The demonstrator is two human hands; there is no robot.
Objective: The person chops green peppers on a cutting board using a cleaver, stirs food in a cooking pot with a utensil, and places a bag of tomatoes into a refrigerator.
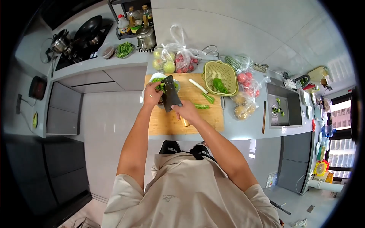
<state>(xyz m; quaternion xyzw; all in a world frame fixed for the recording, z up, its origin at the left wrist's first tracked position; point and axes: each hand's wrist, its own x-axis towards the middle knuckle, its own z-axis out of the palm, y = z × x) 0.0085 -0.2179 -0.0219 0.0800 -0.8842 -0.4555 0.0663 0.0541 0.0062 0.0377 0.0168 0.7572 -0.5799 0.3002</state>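
My right hand [186, 111] is wrapped round a cleaver, its dark blade [170, 95] tilted over a white bowl [152, 77] of chopped greens. The light wooden handle end [184, 121] sticks out below my fist. My left hand [152, 95] is at the bowl's near side, against the blade's left edge, with its fingers bent together by some green bits; what they pinch, if anything, is hidden. Both are above a wooden cutting board [163, 123]. To the right on the board lie a white scallion-like stalk [198, 86], a leafy green piece [208, 98] and a green strip [202, 106].
A yellow-green colander [220, 77] with a leaf inside overlaps the board's right corner. Bagged produce [185, 62] stands behind, more bags [246, 85] at right. Beyond a brown stick [264, 117] is the sink [283, 108]. A plate of greens [124, 49] sits near the stove.
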